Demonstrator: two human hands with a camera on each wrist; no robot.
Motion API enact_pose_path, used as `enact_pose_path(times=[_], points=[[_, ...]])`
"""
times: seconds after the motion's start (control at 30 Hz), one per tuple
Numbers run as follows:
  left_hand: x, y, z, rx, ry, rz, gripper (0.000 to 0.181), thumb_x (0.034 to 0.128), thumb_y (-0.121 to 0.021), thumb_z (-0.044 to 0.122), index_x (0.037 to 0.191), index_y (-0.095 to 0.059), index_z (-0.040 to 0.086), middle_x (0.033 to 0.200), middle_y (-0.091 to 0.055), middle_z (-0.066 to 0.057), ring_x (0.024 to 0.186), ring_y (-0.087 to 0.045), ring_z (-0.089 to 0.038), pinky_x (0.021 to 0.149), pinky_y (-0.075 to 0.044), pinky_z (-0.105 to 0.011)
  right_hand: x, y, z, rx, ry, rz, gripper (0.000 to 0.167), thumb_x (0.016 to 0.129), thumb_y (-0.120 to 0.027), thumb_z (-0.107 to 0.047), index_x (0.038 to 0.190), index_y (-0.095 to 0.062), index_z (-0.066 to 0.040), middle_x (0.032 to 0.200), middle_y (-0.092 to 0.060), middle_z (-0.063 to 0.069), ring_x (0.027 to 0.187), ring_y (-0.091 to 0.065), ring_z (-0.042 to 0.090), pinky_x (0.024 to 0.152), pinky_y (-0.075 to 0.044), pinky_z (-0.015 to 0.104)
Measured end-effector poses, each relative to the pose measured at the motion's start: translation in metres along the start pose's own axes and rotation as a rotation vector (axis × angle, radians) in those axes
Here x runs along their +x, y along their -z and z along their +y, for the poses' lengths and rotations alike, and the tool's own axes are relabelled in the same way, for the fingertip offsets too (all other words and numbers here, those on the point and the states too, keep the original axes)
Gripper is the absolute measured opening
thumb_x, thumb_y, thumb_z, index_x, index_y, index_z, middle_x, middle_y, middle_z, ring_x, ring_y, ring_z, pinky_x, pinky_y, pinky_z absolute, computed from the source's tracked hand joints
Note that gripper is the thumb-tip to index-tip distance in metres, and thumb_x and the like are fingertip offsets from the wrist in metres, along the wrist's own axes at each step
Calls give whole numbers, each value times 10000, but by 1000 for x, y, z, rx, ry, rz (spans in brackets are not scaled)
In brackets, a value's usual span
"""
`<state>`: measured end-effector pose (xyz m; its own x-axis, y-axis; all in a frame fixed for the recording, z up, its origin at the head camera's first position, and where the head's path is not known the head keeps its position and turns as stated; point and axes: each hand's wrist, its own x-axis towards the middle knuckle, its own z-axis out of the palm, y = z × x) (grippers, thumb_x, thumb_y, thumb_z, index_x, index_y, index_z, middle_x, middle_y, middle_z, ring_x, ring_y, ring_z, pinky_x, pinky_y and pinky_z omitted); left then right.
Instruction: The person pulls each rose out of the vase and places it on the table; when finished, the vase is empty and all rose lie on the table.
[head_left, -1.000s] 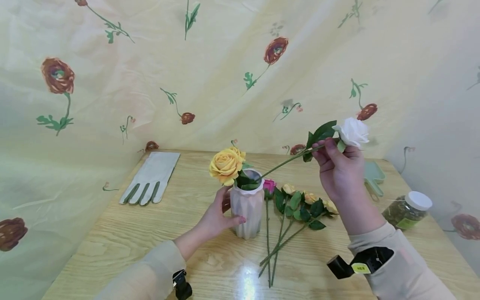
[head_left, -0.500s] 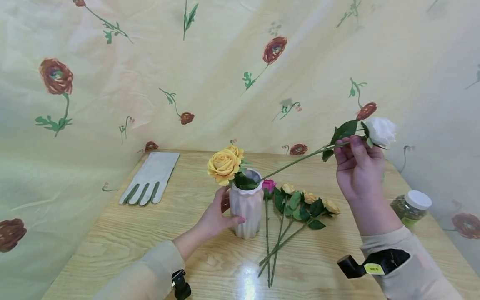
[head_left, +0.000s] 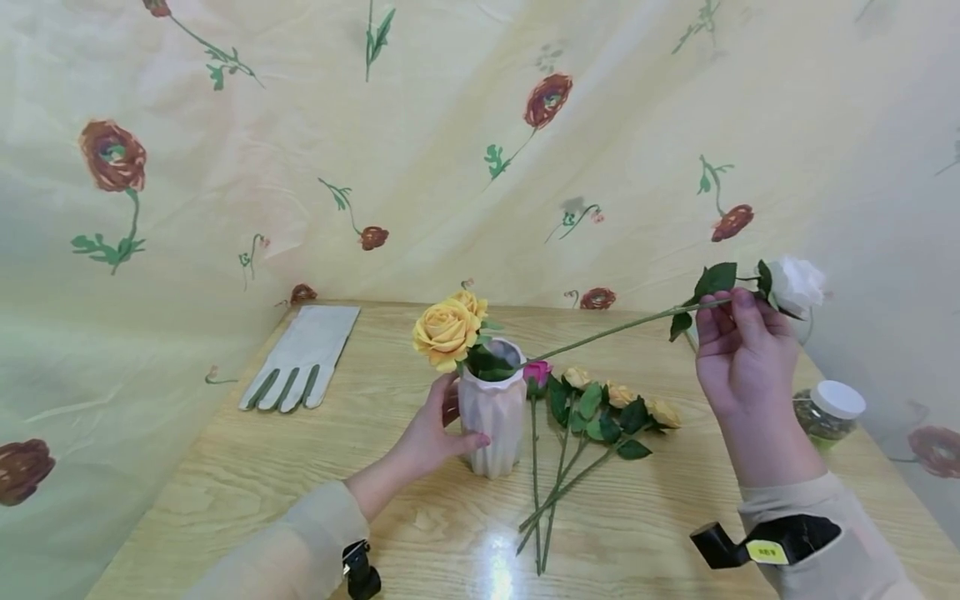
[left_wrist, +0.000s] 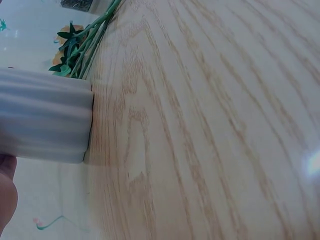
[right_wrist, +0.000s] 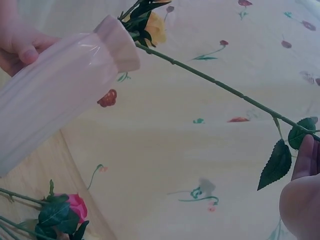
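In the head view a pale ribbed vase (head_left: 492,421) stands upright on the table, with yellow roses (head_left: 447,332) leaning out of its left side. My left hand (head_left: 433,429) grips the vase from the left, thumb across its front. My right hand (head_left: 746,354) pinches the stem of a white rose (head_left: 797,286) just below its bloom. That stem (right_wrist: 215,81) slants down to the left, its lower end at the vase mouth, as the right wrist view also shows. Right of the vase lie a pink rose (head_left: 537,374) and several pale yellow roses (head_left: 618,395), stems toward me.
A white work glove (head_left: 303,354) lies flat at the back left of the wooden table (head_left: 300,483). On the right side a white-lidded jar (head_left: 832,408) lies partly behind my right forearm. A flower-printed cloth (head_left: 420,150) hangs behind the table.
My right hand has moved to the right and slightly down, taking the white rose with it, so the stem tilts lower. The left hand and vase stay nearly in place.
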<state>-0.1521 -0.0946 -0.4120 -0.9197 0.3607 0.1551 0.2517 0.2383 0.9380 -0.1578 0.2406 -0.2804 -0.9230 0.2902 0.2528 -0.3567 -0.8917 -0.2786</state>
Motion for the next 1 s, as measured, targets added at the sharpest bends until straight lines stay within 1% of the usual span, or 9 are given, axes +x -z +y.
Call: enact_pose_path(times=[0.17,0.3,0.4,0.47,0.6,0.77,1.0], points=[[0,0,0,-1,-9,-7,946,775,-785,211,1468,-149,110,1354,-422,-172,1246,-435,-311,1042,-355,-440,-2,12,-4,13,-13,50,94,903,-516,84,828,-558,122,757,-615,248,668,-631,338,601,-568,367],[1,-1,-1,-22,-13,-5,933,778,-778,148,1466,-151,86,1349,-422,-191,1245,-432,-327,1046,-350,-449,-1,19,-7,38,-10,65,85,909,-518,69,844,-546,116,766,-613,248,679,-626,327,604,-565,366],[1,-1,-2,-25,-11,1,934,777,-779,143,1466,-151,85,1352,-422,-192,1248,-429,-327,1046,-350,-449,0,24,-10,48,-14,77,77,906,-521,70,850,-543,118,768,-607,248,686,-623,326,603,-565,369],[0,-1,-3,-23,-18,0,939,778,-781,173,1468,-149,96,1354,-421,-183,1249,-429,-320,1044,-353,-448,0,28,-11,43,-29,85,65,900,-528,76,851,-545,116,770,-606,246,688,-623,329,604,-565,371],[0,0,-5,-11,-14,0,957,773,-787,215,1470,-141,102,1359,-419,-178,1250,-429,-316,1041,-357,-444,-2,41,-9,5,-77,83,80,907,-511,77,854,-563,107,779,-614,234,698,-627,334,632,-567,364],[0,0,-6,-9,-13,2,960,772,-788,212,1470,-138,100,1356,-420,-185,1250,-429,-322,1042,-355,-446,-10,61,-2,-65,-130,71,101,908,-514,71,851,-592,101,789,-630,208,728,-645,320,673,-568,342],[0,-1,-6,-8,-24,2,953,774,-785,206,1468,-142,94,1352,-420,-195,1247,-429,-332,1040,-355,-455,-22,83,7,-144,-161,99,85,902,-535,59,866,-608,85,805,-652,189,751,-660,295,701,-566,327]])
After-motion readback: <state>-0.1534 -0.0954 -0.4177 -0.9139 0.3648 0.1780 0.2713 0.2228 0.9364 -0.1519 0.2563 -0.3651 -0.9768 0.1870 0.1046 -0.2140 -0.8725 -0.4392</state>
